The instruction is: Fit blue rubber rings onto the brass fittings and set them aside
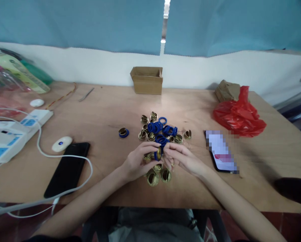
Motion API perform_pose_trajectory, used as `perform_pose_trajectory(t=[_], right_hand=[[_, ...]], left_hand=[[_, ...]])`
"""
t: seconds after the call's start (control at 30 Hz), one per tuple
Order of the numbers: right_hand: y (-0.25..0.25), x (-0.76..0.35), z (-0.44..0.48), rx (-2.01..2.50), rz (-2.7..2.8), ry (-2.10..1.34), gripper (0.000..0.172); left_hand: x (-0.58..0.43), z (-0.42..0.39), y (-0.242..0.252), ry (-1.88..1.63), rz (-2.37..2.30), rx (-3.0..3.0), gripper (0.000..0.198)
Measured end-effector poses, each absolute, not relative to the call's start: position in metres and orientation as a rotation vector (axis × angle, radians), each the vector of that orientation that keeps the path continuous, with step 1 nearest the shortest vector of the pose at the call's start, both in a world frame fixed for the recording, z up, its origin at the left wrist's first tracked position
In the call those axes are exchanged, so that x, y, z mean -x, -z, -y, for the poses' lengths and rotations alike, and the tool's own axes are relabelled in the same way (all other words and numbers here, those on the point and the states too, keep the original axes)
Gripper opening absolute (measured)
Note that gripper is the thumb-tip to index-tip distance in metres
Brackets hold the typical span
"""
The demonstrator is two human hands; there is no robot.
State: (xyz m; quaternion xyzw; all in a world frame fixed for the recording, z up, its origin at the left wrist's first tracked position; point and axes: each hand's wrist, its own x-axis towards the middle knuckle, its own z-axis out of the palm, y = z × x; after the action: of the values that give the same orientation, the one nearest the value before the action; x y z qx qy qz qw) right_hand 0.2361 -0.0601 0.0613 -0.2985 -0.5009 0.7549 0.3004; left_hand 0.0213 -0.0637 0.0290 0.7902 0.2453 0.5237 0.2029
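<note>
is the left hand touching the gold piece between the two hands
Touching. The head view shows the left hand gripping the gold piece and its blue ring from above and below.

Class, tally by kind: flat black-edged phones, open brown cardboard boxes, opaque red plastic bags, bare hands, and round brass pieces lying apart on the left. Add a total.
Flat black-edged phones: 2
Open brown cardboard box: 1
Opaque red plastic bag: 1
Bare left hand and right hand: 2
Round brass piece on a blue ring, lying apart: 1
Total: 7
</note>
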Motion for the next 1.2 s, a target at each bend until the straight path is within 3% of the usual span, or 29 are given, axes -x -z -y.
perform_pose_trajectory(t=[0.4, 1.07, 1.2], right_hand=[[-0.068, -0.231, 0.06, 0.923, 1.458, -1.926, 0.04], [-0.066, -0.227, 0.068, 0.874, 1.46, -1.771, 0.033], [-0.067, -0.226, 0.069, 0.908, 1.422, -1.758, 0.03]], left_hand=[[-0.02, 0.068, -0.023, -1.459, -0.557, -2.352, 0.052], [-0.023, 0.068, -0.018, -1.534, -0.555, -2.174, 0.073], [-0.02, 0.07, -0.02, -1.453, -0.764, -2.101, 0.058]])
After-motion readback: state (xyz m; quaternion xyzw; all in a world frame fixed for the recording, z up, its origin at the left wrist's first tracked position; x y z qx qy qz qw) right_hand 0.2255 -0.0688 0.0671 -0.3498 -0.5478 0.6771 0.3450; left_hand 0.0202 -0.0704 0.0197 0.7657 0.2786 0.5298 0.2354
